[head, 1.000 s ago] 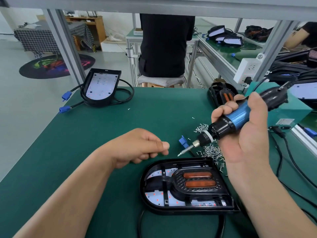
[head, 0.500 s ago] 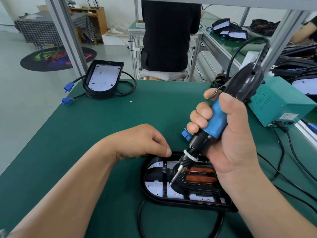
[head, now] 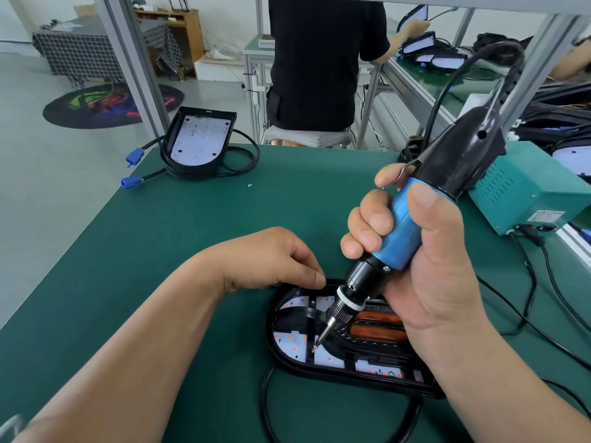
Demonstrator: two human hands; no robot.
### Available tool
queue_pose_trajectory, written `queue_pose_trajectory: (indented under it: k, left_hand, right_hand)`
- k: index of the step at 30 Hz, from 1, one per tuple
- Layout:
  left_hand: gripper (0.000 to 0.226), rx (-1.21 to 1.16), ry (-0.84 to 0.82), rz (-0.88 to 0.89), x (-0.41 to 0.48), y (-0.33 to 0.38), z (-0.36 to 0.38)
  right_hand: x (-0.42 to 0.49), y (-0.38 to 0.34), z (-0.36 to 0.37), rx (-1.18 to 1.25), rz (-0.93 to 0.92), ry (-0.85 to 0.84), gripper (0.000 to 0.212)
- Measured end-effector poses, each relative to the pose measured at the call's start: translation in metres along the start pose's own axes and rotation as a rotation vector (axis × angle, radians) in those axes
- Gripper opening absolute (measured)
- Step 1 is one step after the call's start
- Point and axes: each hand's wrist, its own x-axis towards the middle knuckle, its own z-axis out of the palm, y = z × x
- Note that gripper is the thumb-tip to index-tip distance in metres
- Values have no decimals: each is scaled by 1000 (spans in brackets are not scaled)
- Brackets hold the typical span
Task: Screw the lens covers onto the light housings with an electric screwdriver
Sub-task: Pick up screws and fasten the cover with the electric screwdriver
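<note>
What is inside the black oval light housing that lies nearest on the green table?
A white board with red dots, a black ribbed lens cover and two orange-brown bars. The right hand and the blue and black electric screwdriver hide the right part.

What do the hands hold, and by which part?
Right hand grips the electric screwdriver by its blue barrel. Whether the left hand, curled at the light housing, pinches anything is unclear.
</note>
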Motion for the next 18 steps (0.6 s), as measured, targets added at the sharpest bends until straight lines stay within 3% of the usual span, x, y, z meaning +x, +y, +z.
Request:
queue_pose_trajectory:
  k: [4, 10, 18]
  left_hand:
    - [9, 11, -5, 13, -2, 4, 0]
    - [40, 37, -32, 22, -5, 9, 0]
    - [38, 100, -32, 11, -8, 12, 1]
  right_hand:
    - [-1, 2, -1, -18, 4, -25, 26]
    - [-2, 5, 0, 8, 24, -121, 40]
    - [-3, 5, 0, 46, 46, -194, 38]
